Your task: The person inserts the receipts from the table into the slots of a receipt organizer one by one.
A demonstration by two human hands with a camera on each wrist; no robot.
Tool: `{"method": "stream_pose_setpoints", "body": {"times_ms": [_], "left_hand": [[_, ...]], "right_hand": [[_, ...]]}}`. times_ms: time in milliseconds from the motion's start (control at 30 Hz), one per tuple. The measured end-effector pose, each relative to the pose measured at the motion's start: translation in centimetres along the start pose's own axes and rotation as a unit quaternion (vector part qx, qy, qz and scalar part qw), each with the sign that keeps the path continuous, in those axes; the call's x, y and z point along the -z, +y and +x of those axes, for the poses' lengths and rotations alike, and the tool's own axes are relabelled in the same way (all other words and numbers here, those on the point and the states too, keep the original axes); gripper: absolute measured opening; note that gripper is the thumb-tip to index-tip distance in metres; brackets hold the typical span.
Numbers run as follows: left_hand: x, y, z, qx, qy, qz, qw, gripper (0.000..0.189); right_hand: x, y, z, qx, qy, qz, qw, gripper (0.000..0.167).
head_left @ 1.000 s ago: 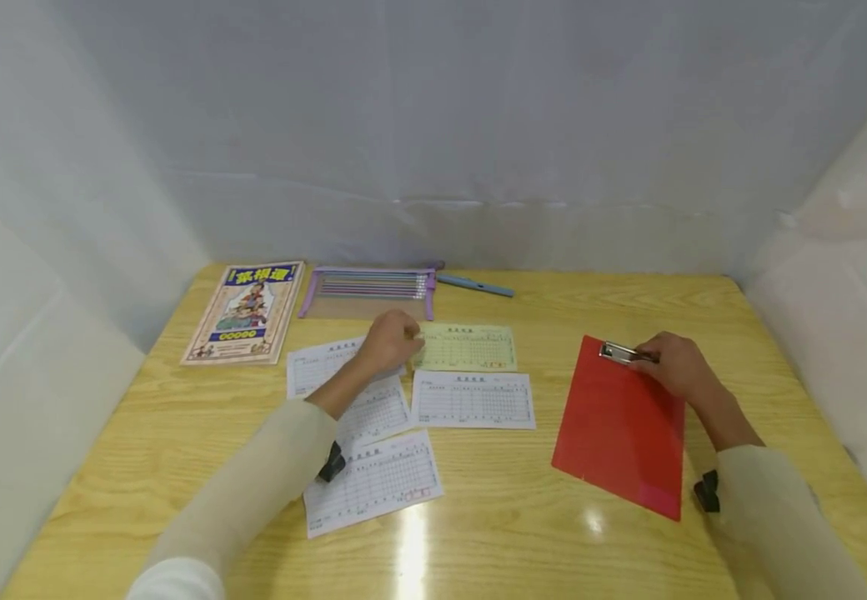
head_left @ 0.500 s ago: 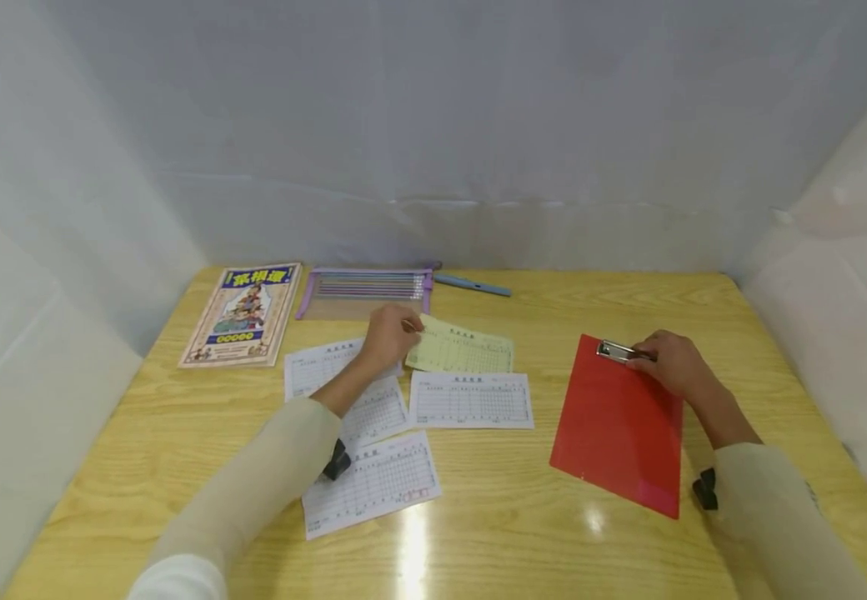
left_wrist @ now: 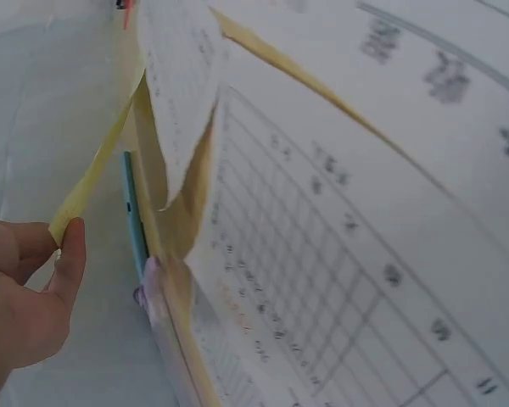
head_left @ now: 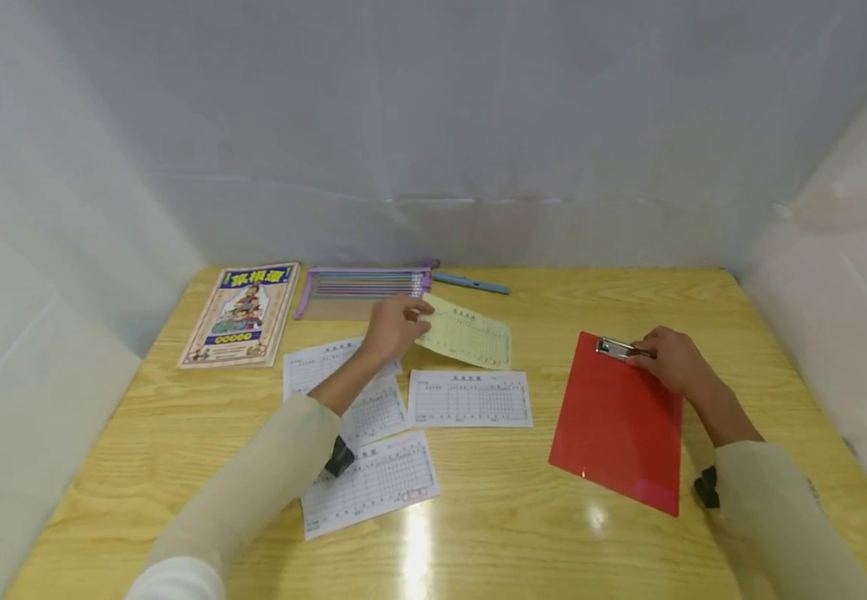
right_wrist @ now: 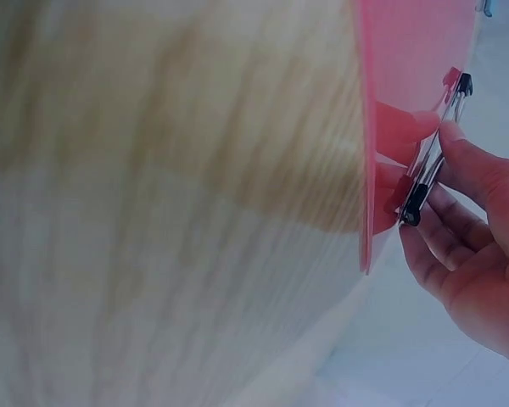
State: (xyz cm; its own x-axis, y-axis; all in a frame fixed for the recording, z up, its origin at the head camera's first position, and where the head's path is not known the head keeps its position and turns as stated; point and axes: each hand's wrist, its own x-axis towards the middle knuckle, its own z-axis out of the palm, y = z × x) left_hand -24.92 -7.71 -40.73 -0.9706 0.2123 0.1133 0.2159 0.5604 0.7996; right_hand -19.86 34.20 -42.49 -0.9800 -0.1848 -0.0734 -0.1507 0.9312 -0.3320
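My left hand [head_left: 394, 327] pinches the left corner of a pale yellow form sheet [head_left: 471, 336], thumb against finger. That corner is lifted, and the sheet slants down to its right end. In the left wrist view the yellow sheet [left_wrist: 97, 174] shows edge-on from the pinching hand [left_wrist: 34, 288]. On the right, my right hand [head_left: 675, 358] holds the metal clip [head_left: 615, 348] of a red clipboard [head_left: 617, 425]. The right wrist view has the thumb of the hand [right_wrist: 483, 229] on the clip [right_wrist: 433, 157], at the clipboard's [right_wrist: 407, 51] end.
White printed forms lie on the wooden table [head_left: 493, 517]: one sheet [head_left: 471, 400] below the yellow one, another [head_left: 373, 483] nearer, others under the left forearm. Behind are a booklet [head_left: 242, 317], a clear pencil pouch [head_left: 366, 283] with purple trim and a blue pen [head_left: 471, 283].
The yellow sheet lay flat a second ago; my left hand has raised its left corner up and away from the table. The right hand and clipboard have hardly moved.
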Motion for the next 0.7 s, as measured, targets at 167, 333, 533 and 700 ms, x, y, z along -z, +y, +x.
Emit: {"method": "stream_pose_setpoints", "body": {"times_ms": [167, 333, 533, 700], "left_hand": [[0.4, 1.2, 0.3, -0.001, 0.007, -0.014, 0.9999, 0.020], [0.3, 2.0, 0.4, 0.028, 0.012, -0.040, 0.9987, 0.023], [-0.4, 3.4, 0.4, 0.045, 0.000, -0.092, 0.9948, 0.025], [-2.2, 4.7, 0.2, 0.051, -0.020, -0.129, 0.9902, 0.025]], "right_hand": [[0.2, 0.0, -0.2, 0.017, 0.005, -0.012, 0.9998, 0.034], [0.2, -0.1, -0.4, 0.045, 0.018, -0.031, 0.9984, 0.031], [0.0, -0.5, -0.2, 0.072, 0.027, -0.037, 0.9964, 0.028], [0.0, -1.1, 0.0, 0.063, 0.012, -0.042, 0.9971, 0.029]]}}
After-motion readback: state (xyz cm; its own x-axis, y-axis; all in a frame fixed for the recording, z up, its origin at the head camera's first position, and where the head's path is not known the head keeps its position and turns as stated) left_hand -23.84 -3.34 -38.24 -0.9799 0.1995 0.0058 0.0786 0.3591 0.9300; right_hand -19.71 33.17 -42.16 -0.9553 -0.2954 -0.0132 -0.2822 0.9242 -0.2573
